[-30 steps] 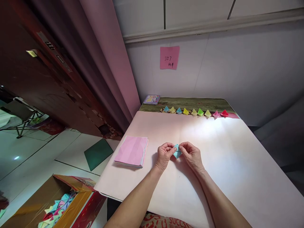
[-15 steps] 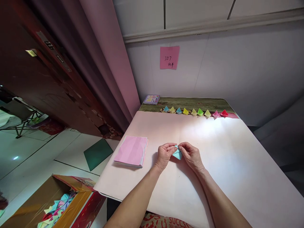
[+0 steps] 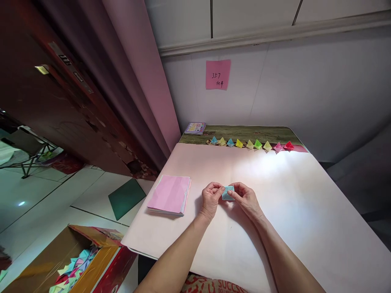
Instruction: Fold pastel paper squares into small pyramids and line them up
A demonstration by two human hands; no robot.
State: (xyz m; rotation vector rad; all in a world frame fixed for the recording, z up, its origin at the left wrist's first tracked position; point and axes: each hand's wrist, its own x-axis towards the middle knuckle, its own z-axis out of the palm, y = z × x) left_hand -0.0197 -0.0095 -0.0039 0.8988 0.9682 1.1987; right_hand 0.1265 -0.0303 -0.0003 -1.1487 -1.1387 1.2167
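Observation:
A small folded piece of light blue paper point(image 3: 227, 195) is held between my two hands, just above the pale tabletop. My left hand point(image 3: 211, 199) pinches its left edge between thumb and fingers. My right hand point(image 3: 247, 198) grips the right side, its thumb lying across the paper's face and its fingers behind. The paper looks like a small square with its flat face toward me. To the left of my hands lies a stack of square paper point(image 3: 169, 194) with a pink sheet on top.
Several folded paper boats point(image 3: 258, 144) in different colours stand in a row along the table's far side. A small printed pad point(image 3: 195, 128) lies at the far left corner. Below the table's left edge, a cardboard box point(image 3: 39, 260) holds colourful folded paper. A pink note point(image 3: 218, 74) hangs on the wall.
The blue paper has gone from a pointed, diamond-like shape to a flat square between my fingers. My right thumb has moved onto its face. Both hands stay in nearly the same place.

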